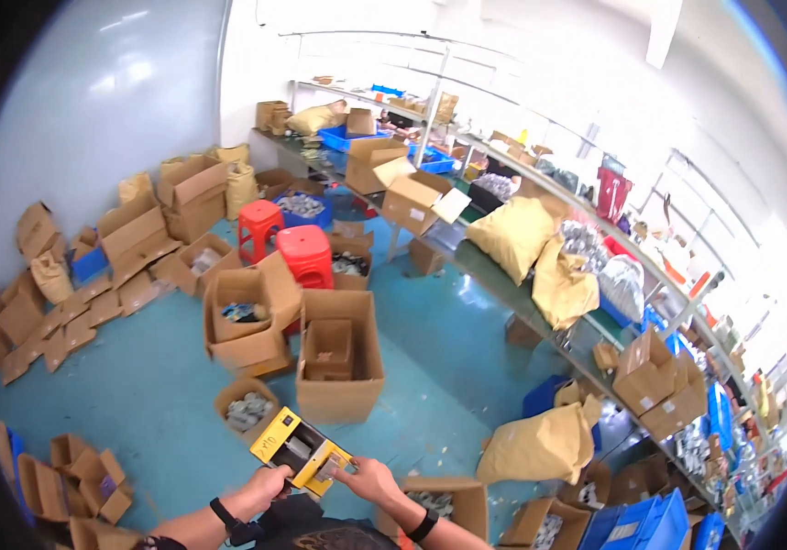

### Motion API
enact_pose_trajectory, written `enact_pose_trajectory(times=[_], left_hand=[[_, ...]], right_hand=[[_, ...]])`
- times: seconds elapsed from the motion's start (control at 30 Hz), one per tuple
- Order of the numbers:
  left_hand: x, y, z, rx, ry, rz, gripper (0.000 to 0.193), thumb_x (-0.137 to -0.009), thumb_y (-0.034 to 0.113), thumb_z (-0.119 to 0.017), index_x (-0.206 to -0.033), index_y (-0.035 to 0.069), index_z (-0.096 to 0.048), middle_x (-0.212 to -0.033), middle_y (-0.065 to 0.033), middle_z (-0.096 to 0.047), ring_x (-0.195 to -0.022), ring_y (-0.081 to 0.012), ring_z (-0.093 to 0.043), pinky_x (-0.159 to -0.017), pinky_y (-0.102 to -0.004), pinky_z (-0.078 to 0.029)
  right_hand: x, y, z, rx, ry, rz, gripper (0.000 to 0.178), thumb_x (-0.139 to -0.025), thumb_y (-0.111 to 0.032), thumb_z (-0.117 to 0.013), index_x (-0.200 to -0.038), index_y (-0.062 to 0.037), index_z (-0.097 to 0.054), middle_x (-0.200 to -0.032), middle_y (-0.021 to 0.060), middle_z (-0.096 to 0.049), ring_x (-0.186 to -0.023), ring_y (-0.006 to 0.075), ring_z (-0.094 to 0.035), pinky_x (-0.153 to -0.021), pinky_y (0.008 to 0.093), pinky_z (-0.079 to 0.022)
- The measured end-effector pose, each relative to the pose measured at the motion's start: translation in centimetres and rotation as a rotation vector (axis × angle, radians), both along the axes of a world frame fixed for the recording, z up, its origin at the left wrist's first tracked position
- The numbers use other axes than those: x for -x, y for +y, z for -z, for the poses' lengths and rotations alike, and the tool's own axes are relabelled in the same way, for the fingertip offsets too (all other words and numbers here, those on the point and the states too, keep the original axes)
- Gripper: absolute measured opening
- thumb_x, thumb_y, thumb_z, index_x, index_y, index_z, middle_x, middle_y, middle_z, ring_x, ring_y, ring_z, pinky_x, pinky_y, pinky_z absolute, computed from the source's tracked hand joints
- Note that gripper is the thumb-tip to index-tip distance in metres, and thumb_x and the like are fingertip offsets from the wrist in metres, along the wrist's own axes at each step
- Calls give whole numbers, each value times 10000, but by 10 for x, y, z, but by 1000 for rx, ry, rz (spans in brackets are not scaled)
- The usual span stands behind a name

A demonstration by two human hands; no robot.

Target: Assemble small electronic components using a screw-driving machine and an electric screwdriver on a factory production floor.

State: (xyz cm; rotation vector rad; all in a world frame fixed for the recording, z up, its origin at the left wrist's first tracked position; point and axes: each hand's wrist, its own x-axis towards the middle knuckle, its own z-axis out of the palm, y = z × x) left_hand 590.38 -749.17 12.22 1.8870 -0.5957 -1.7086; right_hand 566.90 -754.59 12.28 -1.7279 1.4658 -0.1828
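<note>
- At one yellow box: left hand, grip closed on its near edge
- At its right end: right hand, grip closed too
- Beyond it: two red stools

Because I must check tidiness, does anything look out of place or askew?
Yes, mildly: on the floor at right, a bulging yellow sack lies slumped over, looking odd because it is not standing upright.

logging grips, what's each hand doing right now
Left hand: closed, holding the yellow-black box.
Right hand: at the box's right end; whether gripping cannot be told.
</note>
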Motion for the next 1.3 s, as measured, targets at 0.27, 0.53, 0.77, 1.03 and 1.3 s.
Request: enact_pose_trajectory(times=[0.27, 0.53, 0.77, 1.03, 1.3], left_hand=[[84, -246, -17, -29, 155, 308, 323, -866, 345, -567, -818, 49, -686, -735, -58, -648, -625, -149, -574, -571, -282, -447], [160, -424, 4, -12, 244, 241, 298, -887, 322, -553, -859, 62, -697, -744, -51, -674, -603, -137, -592, -527, -273, -457], [208, -548, -16, 1, 130, -37, 277, -877, 282, -538, -793, 54, -674, -580, -51, -615, -419, -143, -538, -389, -257, -422], [273, -759, -93, 66, 270, -19, 322, -873, 323, -498, -782, 61, -664, -670, -31, -630, -535, -116, -564, -444, -258, -450], [359, -1079, -118, 152, 510, -53, 362, -908, 377, -467, -755, 96, -636, -618, 0, -607, -493, -139, -518, -448, -279, -375]], right_hand=[[93, -151, -11, 130, 3, 565, 852, -788, -566, -736, -1314, 65, -507, -904, 118, -714, -797, 237, -687, -698, 333, -539], [189, -330, 31, -28, -484, 528, 628, -883, -397, -705, -1330, 8, -532, -859, 42, -699, -580, 64, -534, -482, 233, -413], [329, -452, 25, -221, -197, 238, 510, -862, -428, -705, -1140, -2, -667, -894, 109, -739, -826, 161, -692, -735, 303, -524], [440, -557, 39, -256, -291, 480, 380, -865, -336, -723, -1040, -1, -687, -839, 78, -714, -707, 139, -659, -643, 262, -510], [477, -605, 72, 75, -358, 811, 322, -891, -275, -708, -1044, 8, -692, -776, 63, -678, -635, 123, -581, -572, 278, -471]])
